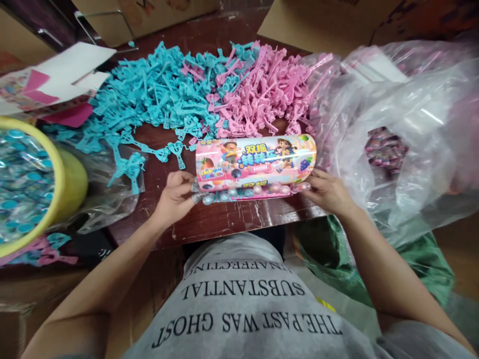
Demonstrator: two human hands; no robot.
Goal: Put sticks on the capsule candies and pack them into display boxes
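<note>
A printed cardboard display box with a curved, colorful lid is at the table's front edge, between my hands. Along its near side shows a row of small clear-and-colored balls, bluish on the left and pink on the right. My left hand grips the left end of the box, fingers bent around its corner. At the opposite end, my right hand holds it, with some fingertips hidden behind the card. Just beyond the box lie piles of blue plastic pieces and pink plastic pieces.
A yellow tub full of blue-capped wrapped items stands at the left. Clear plastic bags, one with small pink packets, fill the right. Cardboard boxes line the back. A green bag lies below the table at the right.
</note>
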